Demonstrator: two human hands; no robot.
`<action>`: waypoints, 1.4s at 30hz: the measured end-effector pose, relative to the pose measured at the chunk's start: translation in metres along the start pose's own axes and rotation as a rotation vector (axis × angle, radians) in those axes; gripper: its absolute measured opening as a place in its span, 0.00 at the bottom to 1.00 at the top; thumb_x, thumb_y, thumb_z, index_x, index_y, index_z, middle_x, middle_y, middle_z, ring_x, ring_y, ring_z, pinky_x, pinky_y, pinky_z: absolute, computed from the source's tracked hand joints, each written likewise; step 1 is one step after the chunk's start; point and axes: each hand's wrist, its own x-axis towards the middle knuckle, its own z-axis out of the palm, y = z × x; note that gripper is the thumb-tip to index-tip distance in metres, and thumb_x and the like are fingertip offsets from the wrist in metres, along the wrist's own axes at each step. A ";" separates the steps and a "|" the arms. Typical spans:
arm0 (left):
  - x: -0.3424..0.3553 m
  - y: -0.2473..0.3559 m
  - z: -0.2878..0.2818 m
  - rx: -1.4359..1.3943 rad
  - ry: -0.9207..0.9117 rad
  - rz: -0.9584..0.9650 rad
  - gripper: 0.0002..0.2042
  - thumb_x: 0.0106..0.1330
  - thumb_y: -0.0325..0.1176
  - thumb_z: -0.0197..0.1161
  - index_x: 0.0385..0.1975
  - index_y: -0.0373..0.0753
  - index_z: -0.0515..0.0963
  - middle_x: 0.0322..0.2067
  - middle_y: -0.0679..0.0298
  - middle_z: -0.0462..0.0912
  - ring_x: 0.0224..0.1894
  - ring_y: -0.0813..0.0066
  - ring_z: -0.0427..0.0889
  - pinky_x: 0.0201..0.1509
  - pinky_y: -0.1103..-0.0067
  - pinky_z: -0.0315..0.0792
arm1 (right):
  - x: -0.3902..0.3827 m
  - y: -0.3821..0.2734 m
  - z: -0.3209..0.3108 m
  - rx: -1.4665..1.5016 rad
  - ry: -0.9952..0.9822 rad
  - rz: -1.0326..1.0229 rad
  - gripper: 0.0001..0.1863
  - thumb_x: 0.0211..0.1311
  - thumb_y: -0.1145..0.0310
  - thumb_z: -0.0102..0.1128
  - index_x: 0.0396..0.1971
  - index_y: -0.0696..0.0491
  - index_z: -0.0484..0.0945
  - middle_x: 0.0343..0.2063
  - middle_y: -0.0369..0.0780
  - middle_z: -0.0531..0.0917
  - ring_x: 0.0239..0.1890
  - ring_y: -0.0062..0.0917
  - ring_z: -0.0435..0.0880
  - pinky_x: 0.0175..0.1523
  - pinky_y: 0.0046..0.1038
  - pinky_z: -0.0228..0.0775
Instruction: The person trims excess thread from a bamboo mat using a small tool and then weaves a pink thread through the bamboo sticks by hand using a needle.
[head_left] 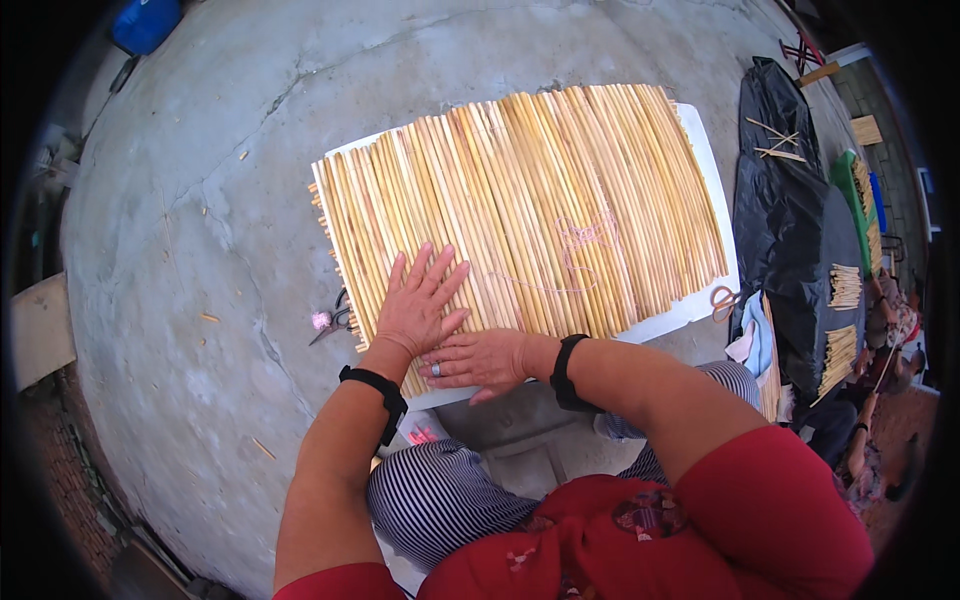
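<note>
A wide mat of pale peeled sticks (520,180), laid side by side, covers most of a white board (712,185) in front of me. My left hand (420,300) lies flat on the left part of the mat, its fingers spread and pointing away from me. Beside it, my right hand (482,362) rests on the near edge with fingers stretched to the left, close to the left wrist. Loose pink thread (590,236) sits tangled on the middle of the sticks, and one strand trails toward my hands.
Dark-handled scissors (338,318) and a small thread ball (321,320) lie left of the mat. Orange-handled scissors (724,300) are at its right. Beyond is a black plastic sheet (765,200) with stick bundles (838,358). A blue container (146,24) stands far left; people sit far right.
</note>
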 end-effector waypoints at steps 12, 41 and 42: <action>0.009 -0.008 -0.002 -0.029 -0.046 0.042 0.35 0.63 0.58 0.58 0.70 0.54 0.62 0.73 0.60 0.55 0.75 0.53 0.51 0.75 0.50 0.42 | 0.000 0.000 -0.001 0.025 -0.024 0.003 0.41 0.64 0.44 0.53 0.70 0.53 0.58 0.74 0.41 0.55 0.77 0.36 0.45 0.79 0.43 0.32; 0.053 -0.016 -0.010 0.061 -0.093 0.030 0.35 0.67 0.63 0.48 0.73 0.60 0.56 0.76 0.68 0.48 0.78 0.60 0.43 0.76 0.49 0.34 | 0.004 0.005 -0.005 0.159 0.058 -0.025 0.40 0.62 0.44 0.56 0.67 0.55 0.64 0.72 0.42 0.60 0.76 0.37 0.52 0.77 0.43 0.41; 0.055 -0.017 -0.011 0.082 -0.076 0.036 0.35 0.66 0.63 0.48 0.73 0.61 0.56 0.76 0.68 0.49 0.78 0.60 0.43 0.76 0.49 0.34 | 0.005 0.010 -0.008 0.163 0.041 -0.046 0.38 0.62 0.44 0.55 0.66 0.54 0.66 0.70 0.41 0.63 0.75 0.36 0.54 0.77 0.42 0.42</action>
